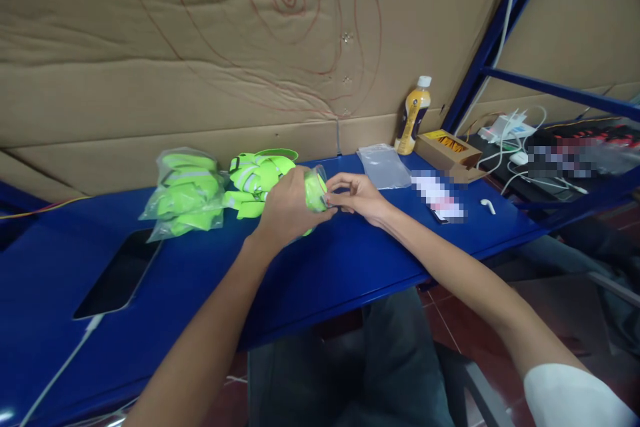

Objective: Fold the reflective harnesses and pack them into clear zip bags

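Note:
My left hand (287, 207) is wrapped round a rolled neon-green strap in a clear plastic bag (315, 190), held just above the blue table. At the bag's right end, my right hand (355, 196) pinches the clear plastic between thumb and fingers. Behind and left of my left hand lies a loose pile of neon-green straps (257, 173) with grey reflective bands. Further left sits a clear bag full of green straps (187, 190). A flat clear plastic bag (384, 167) lies beyond my right hand.
A phone (120, 275) with a white cable lies at the left of the blue table (320, 273). Toward the right are a yellow bottle (414, 117), an open cardboard box (450, 152), a partly blurred item (437, 197) and a white earbud (489, 206). Cardboard (200, 93) stands behind.

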Demonstrator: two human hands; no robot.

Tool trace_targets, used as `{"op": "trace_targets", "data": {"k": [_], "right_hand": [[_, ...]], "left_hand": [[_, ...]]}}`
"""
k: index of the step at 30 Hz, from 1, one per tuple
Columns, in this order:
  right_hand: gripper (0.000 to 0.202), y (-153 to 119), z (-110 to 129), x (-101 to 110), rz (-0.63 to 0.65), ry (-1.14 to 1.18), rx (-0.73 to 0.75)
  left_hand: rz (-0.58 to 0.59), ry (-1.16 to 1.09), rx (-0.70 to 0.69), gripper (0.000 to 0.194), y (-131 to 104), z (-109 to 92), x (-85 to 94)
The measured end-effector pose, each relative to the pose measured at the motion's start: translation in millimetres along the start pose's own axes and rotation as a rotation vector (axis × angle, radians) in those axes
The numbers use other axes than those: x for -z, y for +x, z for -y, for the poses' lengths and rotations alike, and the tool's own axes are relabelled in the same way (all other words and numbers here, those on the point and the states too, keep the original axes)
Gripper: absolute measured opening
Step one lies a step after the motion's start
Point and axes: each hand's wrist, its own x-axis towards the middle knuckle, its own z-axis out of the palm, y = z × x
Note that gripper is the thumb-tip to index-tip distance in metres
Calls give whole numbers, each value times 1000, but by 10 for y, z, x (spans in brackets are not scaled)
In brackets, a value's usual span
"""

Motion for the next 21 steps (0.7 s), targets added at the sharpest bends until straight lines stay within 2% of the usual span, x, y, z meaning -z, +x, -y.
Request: {"op": "trace_targets", "data": {"k": [3,5,8,10,12,15,18,21], "right_hand": [[35,12,-69,8,33,-79,-17],[27,27,-146,-8,85,-126,-19],[24,44,-216,-37,153,-171,-32],[23,44,-185,-37,183,-172,-39],[21,32,-99,-15,207,-159,-11],[22,5,28,29,172,-152,72],[31,-9,37,46,167,-191,61],[33,-15,-18,53,295,-226,19]], "left_hand": [[49,170,-113,60,-35,-118,3],[93,284,-228,41,-64,-222,-2],[156,344,-356,22,-89,-305,-5],[144,315,-340,29,-88,-289,1],[92,265,-270,49,-75,-239,15],[16,219,-135,74,-47,-173,41],[12,232,-61,75,-33,-163,50],[58,243,-91,74,-33,-176,25]]}}
